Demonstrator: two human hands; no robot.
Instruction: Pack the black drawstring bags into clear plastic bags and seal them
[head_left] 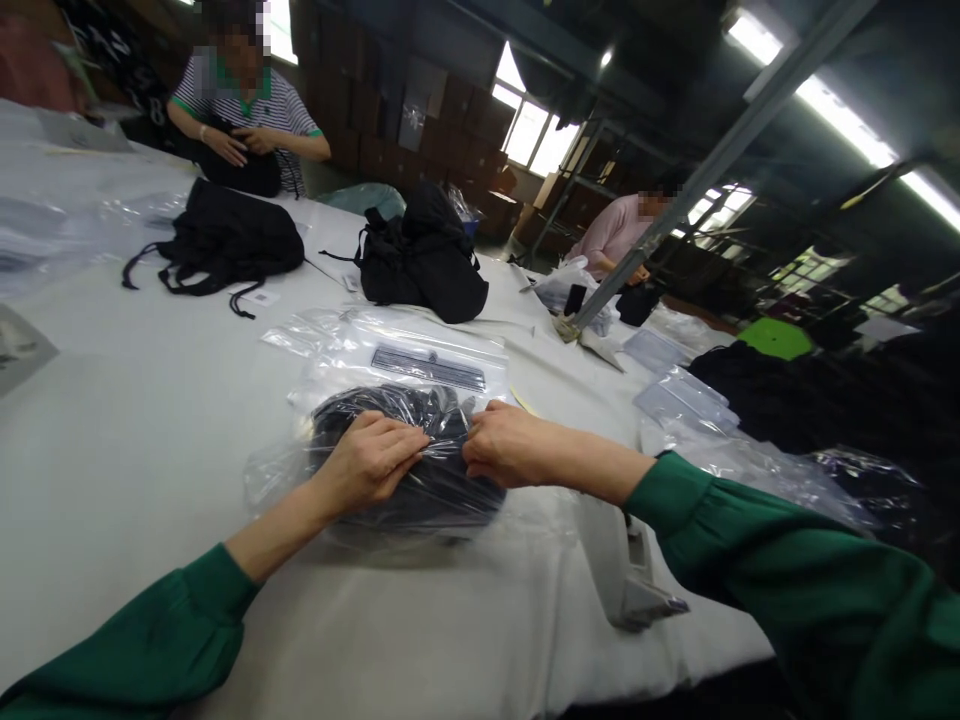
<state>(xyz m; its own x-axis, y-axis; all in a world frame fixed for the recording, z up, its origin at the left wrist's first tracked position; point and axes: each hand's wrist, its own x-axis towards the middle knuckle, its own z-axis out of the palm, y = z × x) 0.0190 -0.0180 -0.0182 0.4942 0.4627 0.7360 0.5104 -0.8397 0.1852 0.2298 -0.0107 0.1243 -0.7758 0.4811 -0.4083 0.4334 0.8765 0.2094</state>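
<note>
A clear plastic bag (390, 400) with a folded black garment (435, 495) inside lies on the white table (135, 420) in front of me. My left hand (371, 460) rests on top of the bag with its fingers curled and pinching the plastic. My right hand (502, 440) grips the plastic right beside it, fingers closed. Both hands meet near the bag's middle. Green sleeves cover both my forearms.
Several empty clear bags (397, 350) lie just beyond. Black garment piles (225, 240) (427, 260) sit farther back. A person in a striped shirt (247, 100) handles black fabric at the far left; another person in pink (615, 235) works at the far right. A slanted metal pole (675, 200) stands on the table.
</note>
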